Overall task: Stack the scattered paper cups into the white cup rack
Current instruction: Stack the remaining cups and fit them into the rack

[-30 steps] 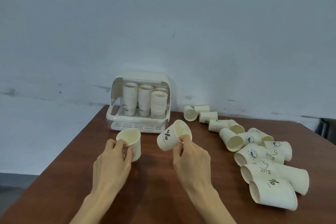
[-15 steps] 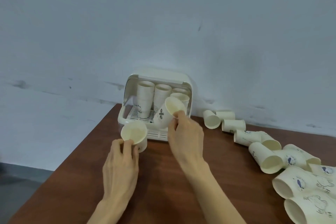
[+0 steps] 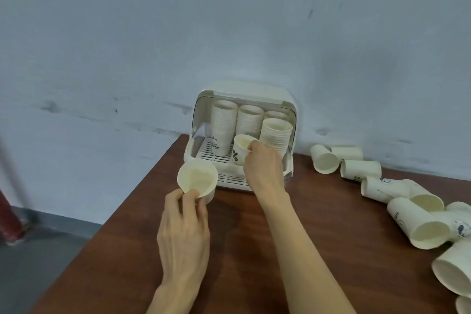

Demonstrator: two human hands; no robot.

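Observation:
The white cup rack [image 3: 287, 102] stands at the back of the brown table against the wall, lid raised, with several stacks of cream paper cups [image 3: 224, 125] inside. My right hand [image 3: 263, 169] pinches the rim of an upright cup with a % mark [image 3: 240, 148] over the rack's front tray. My left hand [image 3: 184, 222] grips a second, plain cup [image 3: 197, 180] just in front of the rack's left corner. Several loose cups [image 3: 360, 169] lie on their sides to the right.
The table [image 3: 267, 262] ends at a left edge running diagonally from the rack toward me, with grey floor below. A red post [image 3: 7, 214] stands on the floor at far left. The wall is close behind the rack.
My right hand has carried the % cup forward from the table into the rack's front tray and turned it upright. My left hand lifted its cup slightly toward the rack. The view shifted left.

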